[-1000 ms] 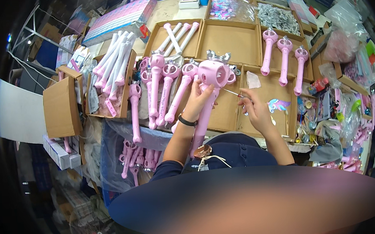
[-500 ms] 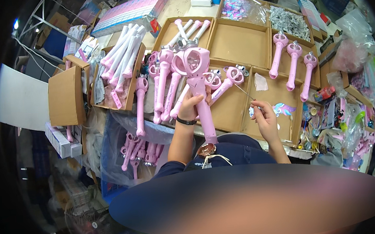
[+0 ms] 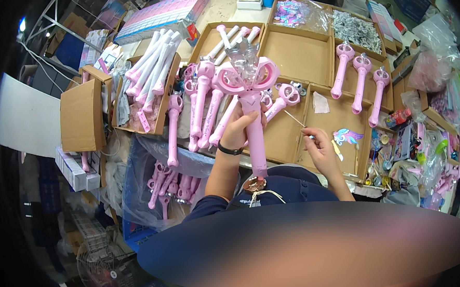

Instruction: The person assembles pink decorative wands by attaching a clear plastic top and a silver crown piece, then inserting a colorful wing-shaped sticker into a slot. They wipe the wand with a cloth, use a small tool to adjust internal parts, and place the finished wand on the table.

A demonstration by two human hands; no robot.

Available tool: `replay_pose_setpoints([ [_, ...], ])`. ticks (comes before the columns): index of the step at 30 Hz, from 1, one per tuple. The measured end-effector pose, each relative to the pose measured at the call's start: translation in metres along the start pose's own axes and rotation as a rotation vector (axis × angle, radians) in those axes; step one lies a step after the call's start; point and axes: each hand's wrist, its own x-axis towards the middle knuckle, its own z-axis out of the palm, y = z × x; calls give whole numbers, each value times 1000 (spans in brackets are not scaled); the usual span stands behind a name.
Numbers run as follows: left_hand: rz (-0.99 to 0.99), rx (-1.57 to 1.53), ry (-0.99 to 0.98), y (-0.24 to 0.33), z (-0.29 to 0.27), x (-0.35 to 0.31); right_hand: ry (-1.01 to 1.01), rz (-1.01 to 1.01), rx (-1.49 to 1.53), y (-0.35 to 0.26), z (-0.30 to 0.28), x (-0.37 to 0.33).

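My left hand [image 3: 238, 128] is wrapped round the handle of a pink toy wand [image 3: 254, 147], held upright in front of me. The wand's head is spread into two pink loops, with a clear crown-like piece standing between them. To the right, my right hand [image 3: 319, 148] pinches a thin, rod-like tool [image 3: 294, 119] that points up and left, apart from the wand. What kind of tool it is cannot be made out. Below and beside that hand, a cardboard tray [image 3: 322, 164] holds a blue-and-purple wing-shaped piece [image 3: 348, 136] and a pinkish square scrap [image 3: 320, 102].
More pink wands [image 3: 200, 101] lie left of my left hand, and several others [image 3: 362, 77] in the right-hand tray. White-and-pink sticks fill a cardboard box [image 3: 161, 121]. Silvery small parts [image 3: 356, 30] sit at the back right. A blue crate [image 3: 131, 200] with bagged wands stands below the table edge.
The wand's head has opened out from a closed round shape into two side loops, and the clear crown piece now shows. My right hand has shifted slightly left and down with the tool.
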Motion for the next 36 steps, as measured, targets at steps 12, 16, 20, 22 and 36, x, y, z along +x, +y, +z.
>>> replay_pose_setpoints([
  [12,272,-142,-54,-2,19,54,-240,-171,-211,20,32,1],
  [16,226,22,54,-12,17,54,-9,-259,-225,0,22,4],
  [20,238,104,34,-4,12,52,178,-552,-186,-38,-2,8],
  [22,246,66,62,-1,15,52,166,-617,-205,-54,-1,13],
  [36,379,448,115,-2,9,45,158,-790,-514,-73,0,37],
])
